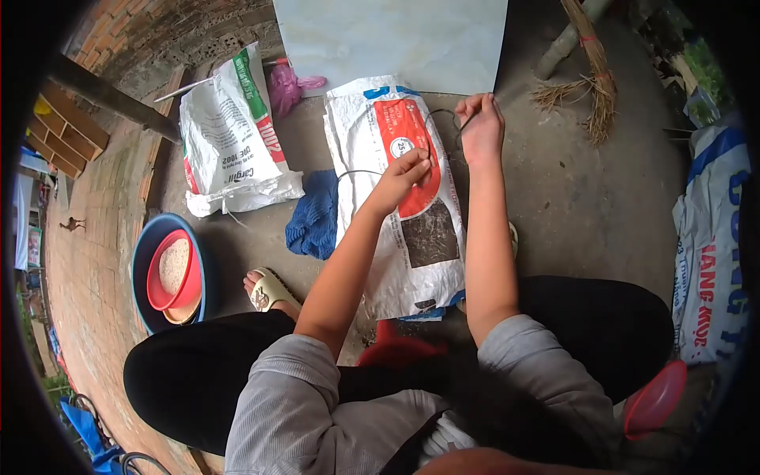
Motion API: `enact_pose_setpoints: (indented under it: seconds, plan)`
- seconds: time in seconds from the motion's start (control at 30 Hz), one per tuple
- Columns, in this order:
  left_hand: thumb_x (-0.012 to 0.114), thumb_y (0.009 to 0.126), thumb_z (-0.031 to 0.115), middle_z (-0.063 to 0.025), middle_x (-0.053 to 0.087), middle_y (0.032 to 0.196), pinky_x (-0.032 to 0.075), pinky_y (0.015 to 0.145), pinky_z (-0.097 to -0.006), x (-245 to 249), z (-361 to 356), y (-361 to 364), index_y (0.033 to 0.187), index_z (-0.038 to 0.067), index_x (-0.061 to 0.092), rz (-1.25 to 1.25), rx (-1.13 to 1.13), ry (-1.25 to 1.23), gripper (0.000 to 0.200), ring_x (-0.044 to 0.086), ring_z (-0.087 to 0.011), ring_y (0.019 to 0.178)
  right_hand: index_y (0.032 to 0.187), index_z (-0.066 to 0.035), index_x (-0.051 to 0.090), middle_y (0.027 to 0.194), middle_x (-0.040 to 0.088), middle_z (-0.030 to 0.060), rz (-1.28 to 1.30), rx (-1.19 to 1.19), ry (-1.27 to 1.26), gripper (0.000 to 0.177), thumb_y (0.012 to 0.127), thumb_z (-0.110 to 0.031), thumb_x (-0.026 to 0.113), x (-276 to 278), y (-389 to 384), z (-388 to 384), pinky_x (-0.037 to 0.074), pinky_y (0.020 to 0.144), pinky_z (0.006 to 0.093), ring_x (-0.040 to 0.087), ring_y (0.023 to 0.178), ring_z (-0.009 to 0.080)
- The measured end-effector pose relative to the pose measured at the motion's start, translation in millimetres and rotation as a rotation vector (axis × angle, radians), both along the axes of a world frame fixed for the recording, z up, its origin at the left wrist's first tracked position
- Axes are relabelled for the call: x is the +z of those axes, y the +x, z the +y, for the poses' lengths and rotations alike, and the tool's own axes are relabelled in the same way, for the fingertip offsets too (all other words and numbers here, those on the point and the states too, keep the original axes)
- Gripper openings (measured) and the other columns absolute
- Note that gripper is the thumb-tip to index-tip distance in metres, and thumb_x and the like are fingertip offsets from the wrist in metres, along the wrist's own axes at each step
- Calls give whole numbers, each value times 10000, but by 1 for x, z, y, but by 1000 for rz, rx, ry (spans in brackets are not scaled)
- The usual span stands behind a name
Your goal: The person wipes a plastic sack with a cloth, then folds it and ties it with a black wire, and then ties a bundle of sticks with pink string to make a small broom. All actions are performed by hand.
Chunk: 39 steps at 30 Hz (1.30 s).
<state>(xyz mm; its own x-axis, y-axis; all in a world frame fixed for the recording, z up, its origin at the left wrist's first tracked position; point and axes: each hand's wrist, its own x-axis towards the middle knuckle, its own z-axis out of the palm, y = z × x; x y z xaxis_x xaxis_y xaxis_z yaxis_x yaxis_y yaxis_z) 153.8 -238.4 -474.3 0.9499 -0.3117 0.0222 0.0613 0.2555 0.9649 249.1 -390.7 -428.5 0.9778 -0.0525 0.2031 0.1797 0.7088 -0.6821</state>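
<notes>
A flattened white sack (370, 237) with a red panel and blue marks lies on the ground between my feet, apparently a stack of folded sacks. A thin dark cord (358, 172) runs across it. My left hand (402, 180) is closed in a pinch on the cord, above the sack's red panel. Farther out, beyond the sack's right edge, my right hand (481, 134) is raised with its fingers closed on another part of the cord. The cord loops loosely between both hands. Whether it passes under the sack is hidden.
Left of the sack lie a blue cloth (314, 215), a Cargill sack (236, 131) and a pink plastic bag (291, 85). A blue basin (143, 273) holds a red bowl (194, 279) of pale grain. A pale board (388, 39) and a straw broom (599, 95) are beyond.
</notes>
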Motion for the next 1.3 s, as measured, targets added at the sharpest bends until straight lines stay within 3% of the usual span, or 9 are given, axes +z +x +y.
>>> enact_pose_setpoints:
  seconds: [0.1, 0.27, 0.33, 0.43, 0.53, 0.8, 1.07, 1.2, 1.3]
  plan:
    - [579, 878, 149, -105, 467, 1224, 413, 841, -294, -17, 13, 10, 902, 87, 591, -370, 19, 414, 68, 525, -166, 1015, 734, -56, 464, 727, 441, 33, -73, 100, 116, 311, 974, -249, 419, 23, 0, 7, 388, 847, 359, 455, 769, 176]
    - [636, 821, 131, -190, 158, 1502, 376, 928, -335, 11, 34, 11, 824, 66, 630, -347, -193, 534, 65, 462, -198, 1168, 702, -46, 461, 780, 503, 57, -262, 468, -153, 291, 953, -188, 420, 78, -19, 23, 367, 939, 365, 508, 857, 194]
    - [626, 840, 143, -198, 494, 1271, 444, 758, -297, 13, 32, 12, 830, 43, 637, -498, -125, 595, 101, 571, -149, 918, 704, -49, 452, 811, 521, 70, -276, 595, -259, 310, 965, -212, 412, 89, -27, 41, 358, 948, 353, 505, 907, 189]
    - [619, 863, 174, -75, 634, 830, 396, 522, -239, -7, 30, 20, 828, 11, 638, -12, 22, 338, 167, 515, -78, 599, 706, -44, 456, 848, 552, 83, -332, 723, -466, 345, 979, -248, 400, 80, -38, 80, 345, 957, 330, 505, 958, 179]
    - [612, 878, 193, 35, 539, 602, 288, 410, -218, 3, 25, 3, 818, -5, 639, -149, 263, 185, 208, 384, -37, 466, 715, -32, 485, 876, 576, 87, -382, 700, -636, 372, 983, -271, 389, 82, -49, 100, 344, 954, 317, 512, 963, 171]
    - [617, 834, 92, -43, 637, 761, 457, 554, -224, -14, 8, -1, 955, -35, 584, 9, 568, -104, 178, 583, -102, 627, 729, -19, 498, 885, 591, 89, -355, 636, -600, 407, 995, -296, 363, 66, -41, 110, 380, 919, 316, 534, 941, 165]
    - [574, 868, 128, -106, 612, 946, 461, 754, -312, -49, 17, 11, 1059, 7, 557, -436, 477, 650, 227, 579, -181, 860, 742, 0, 527, 753, 585, 56, -390, 608, -680, 361, 980, -237, 393, 32, -63, 139, 429, 790, 269, 554, 788, 128]
    - [558, 865, 94, -79, 608, 708, 468, 674, -360, -5, 9, 3, 980, -4, 587, -770, 824, 664, 154, 599, -211, 702, 915, 15, 596, 953, 593, 72, -576, 626, -713, 308, 965, -235, 425, 57, -60, 114, 388, 897, 272, 532, 966, 137]
    - [543, 883, 102, -69, 571, 628, 453, 554, -326, -11, 24, 3, 918, -2, 546, -432, 776, 682, 110, 553, -167, 555, 1256, -32, 442, 1291, 462, 142, -206, 707, -122, 509, 945, -434, 411, 47, -46, 67, 357, 1002, 391, 467, 1165, 246]
